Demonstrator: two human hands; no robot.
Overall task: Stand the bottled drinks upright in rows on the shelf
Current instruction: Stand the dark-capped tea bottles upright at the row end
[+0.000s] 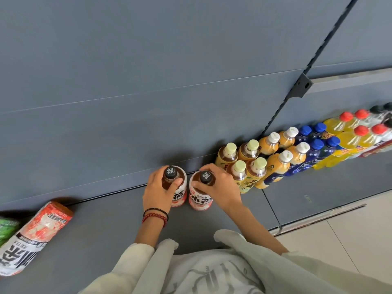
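Two iced-tea bottles with black caps and red-and-white labels stand upright side by side on the grey shelf [101, 230]. My left hand [158, 192] grips the neck of the left bottle [179, 195]. My right hand [220, 187] grips the neck of the right bottle [200, 199]. Just right of them, two rows of upright bottles [282, 153] run along the shelf: pale-capped tea, white-capped orange drinks, blue-capped blue drinks, red-capped yellow drinks. A third iced-tea bottle [34, 236] lies on its side at the far left.
A green-labelled bottle [6, 230] lies at the left edge of the view. The grey back panel [148, 81] rises behind the shelf, with a slotted upright and bracket [302, 87]. Pale floor tiles [350, 240] lie right of the shelf's front edge.
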